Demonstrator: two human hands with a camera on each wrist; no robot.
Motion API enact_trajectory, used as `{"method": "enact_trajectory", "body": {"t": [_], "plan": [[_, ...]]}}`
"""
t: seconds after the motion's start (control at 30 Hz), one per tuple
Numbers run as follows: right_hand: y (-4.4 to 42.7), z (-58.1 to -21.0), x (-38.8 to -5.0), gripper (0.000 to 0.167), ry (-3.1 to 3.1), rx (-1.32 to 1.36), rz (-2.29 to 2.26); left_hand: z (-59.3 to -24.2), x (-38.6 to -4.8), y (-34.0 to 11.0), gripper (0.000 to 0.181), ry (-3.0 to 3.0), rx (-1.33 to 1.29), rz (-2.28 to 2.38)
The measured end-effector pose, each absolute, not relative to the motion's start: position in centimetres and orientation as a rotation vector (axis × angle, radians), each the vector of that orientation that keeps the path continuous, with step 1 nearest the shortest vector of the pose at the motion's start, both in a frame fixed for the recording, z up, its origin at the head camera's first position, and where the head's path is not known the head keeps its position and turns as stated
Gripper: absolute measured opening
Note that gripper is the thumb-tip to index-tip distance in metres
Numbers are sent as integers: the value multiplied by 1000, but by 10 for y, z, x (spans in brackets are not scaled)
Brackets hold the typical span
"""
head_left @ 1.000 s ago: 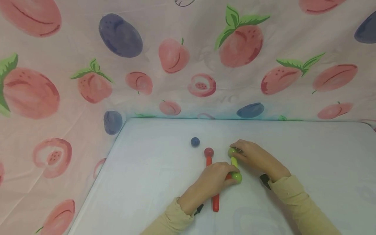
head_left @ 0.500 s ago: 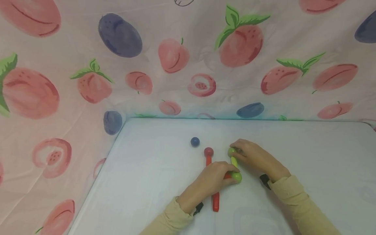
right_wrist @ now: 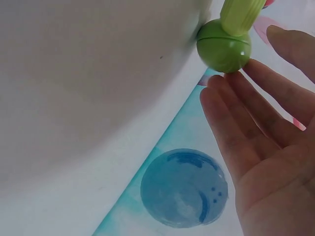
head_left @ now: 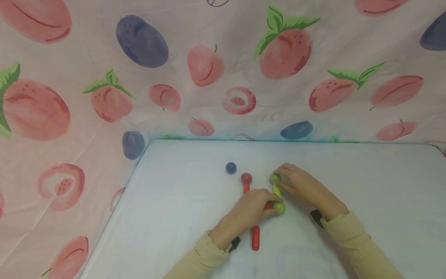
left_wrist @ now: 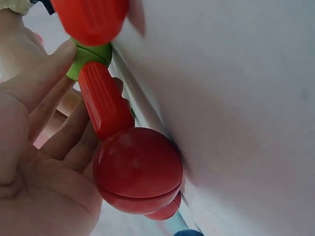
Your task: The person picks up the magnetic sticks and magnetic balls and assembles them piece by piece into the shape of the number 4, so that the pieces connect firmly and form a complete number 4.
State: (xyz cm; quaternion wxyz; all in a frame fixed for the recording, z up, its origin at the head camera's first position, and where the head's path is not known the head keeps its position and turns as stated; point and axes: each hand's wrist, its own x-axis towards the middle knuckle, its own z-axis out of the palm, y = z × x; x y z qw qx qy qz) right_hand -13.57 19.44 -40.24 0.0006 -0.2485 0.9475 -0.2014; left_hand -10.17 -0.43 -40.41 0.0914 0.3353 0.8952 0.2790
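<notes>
In the head view, my left hand (head_left: 249, 209) pinches a green ball (head_left: 279, 208) between thumb and fingers. A short red stick (left_wrist: 106, 101) joins that ball to a red ball (left_wrist: 138, 169) under the palm, which the head view hides. Further red sticks run away to another red ball (head_left: 246, 178) and towards me as the lower red stick (head_left: 255, 238). From the pinched ball a yellow-green stick (head_left: 277, 190) leads to the far green ball (head_left: 275, 178). Beside this ball is my right hand (head_left: 306, 190), fingers fairly straight, fingertips touching it, thumb apart in the right wrist view.
A loose blue ball (head_left: 231, 167) lies beyond the joined pieces on the white tabletop (head_left: 174, 201). Fruit-printed cloth (head_left: 240, 58) rises along the table's back and left edges. Both wrists wear dark straps.
My right hand has eased slightly to the right, so more of the far green ball shows. The joined pieces and my left hand have shifted very slightly up and left in view.
</notes>
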Motion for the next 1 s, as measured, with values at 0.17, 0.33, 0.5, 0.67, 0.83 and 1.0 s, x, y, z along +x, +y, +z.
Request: {"method": "enact_trajectory", "body": {"t": [0.17, 0.33, 0.5, 0.67, 0.83, 1.0], "plan": [[195, -400, -130, 31, 3009, -848, -638, -403, -105, -6, 30, 2642, 993, 856], [195, -395, -124, 33, 3017, -848, -617, -405, -108, -9, 31, 2614, 1013, 862], [195, -391, -117, 33, 3019, -868, -614, -408, -112, -12, 33, 2577, 1039, 876], [195, -387, -110, 36, 3002, -865, -604, -410, -116, -18, 37, 2507, 1033, 897], [195, -387, -102, 38, 3004, -886, -602, -410, -119, -23, 40, 2481, 1074, 877], [195, -389, -95, 37, 3021, -968, -608, -410, -121, -24, 43, 2466, 1109, 878]]}}
